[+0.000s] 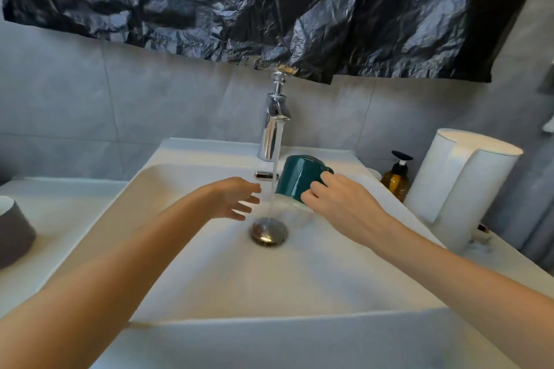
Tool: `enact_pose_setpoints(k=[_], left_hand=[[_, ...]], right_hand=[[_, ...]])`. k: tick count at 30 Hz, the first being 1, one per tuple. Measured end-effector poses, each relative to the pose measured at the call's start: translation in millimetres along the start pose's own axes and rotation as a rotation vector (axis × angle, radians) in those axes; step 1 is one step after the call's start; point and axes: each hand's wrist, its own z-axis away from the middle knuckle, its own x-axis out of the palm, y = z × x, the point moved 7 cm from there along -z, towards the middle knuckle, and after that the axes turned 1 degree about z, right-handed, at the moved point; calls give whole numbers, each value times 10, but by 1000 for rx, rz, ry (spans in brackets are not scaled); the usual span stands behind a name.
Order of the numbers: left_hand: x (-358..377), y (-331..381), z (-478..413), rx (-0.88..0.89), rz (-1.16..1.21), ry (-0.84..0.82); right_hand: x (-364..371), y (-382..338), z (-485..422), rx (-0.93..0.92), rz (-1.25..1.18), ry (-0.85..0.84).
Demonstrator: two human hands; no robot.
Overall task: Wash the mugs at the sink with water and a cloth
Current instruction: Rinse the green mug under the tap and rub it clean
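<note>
Sink station, head view. We are watching the right hand [338, 204] gripping a teal mug [295, 178] over the white sink basin [209, 278]. Its fingers are curling round the mug's side near the handle. The mug is glossy, glazed and cylindrical. It is hanging tipped over, base pointing up and back, pale inner rim facing down toward the basin.

A thin, clear water stream [274, 186] is falling from the chrome tap [274, 120] just beside the mug's left wall. We are not able to tell whether it is touching the glaze. The stream is landing on the round metal drain plug [269, 231], which is looking dark and wet. A small chrome overflow slot [265, 176] is showing behind the stream.

The left hand [230, 198] is hovering just left of the stream, fingers loose and spread, grasping nothing.

The basin is smooth, rectangular and shallow, with soft rounded corners.

- Right of the basin, we are seeing an amber pump bottle [397, 180] with a black head.
- Beside the bottle, a tall white lidded jug [461, 186] with a flat handle is standing upright.
- At the left edge, a matte grey vessel [13, 234] with a white inside is sitting on the counter, cut off by the frame. We are not telling whether it is a mug or a bowl.

A crinkled black plastic sheet [269, 3] is hanging above the tap, over smooth grey wall tiles [90, 93].
</note>
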Motion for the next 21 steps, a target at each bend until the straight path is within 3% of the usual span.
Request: enact_pose_setpoints(k=[3,5,9,13,19,21], left_hand=[[-34,85,38,55,34,52],[-37,108,83,64,77,54],[9,132,220,52,188,20],[109,177,329,21,302,-53],[232,217,291,36,561,-131],[199,232,265,75,539,-76]], right_hand=[[-3,-34,22,-3,-13,-6],[-87,39,-11,120,-120,31],[53,311,-32,553,-805,27],[302,266,-42,780,-1378,33],[356,-53,-203,767,-1960,89],[369,-100,-208,732,-1889,24]])
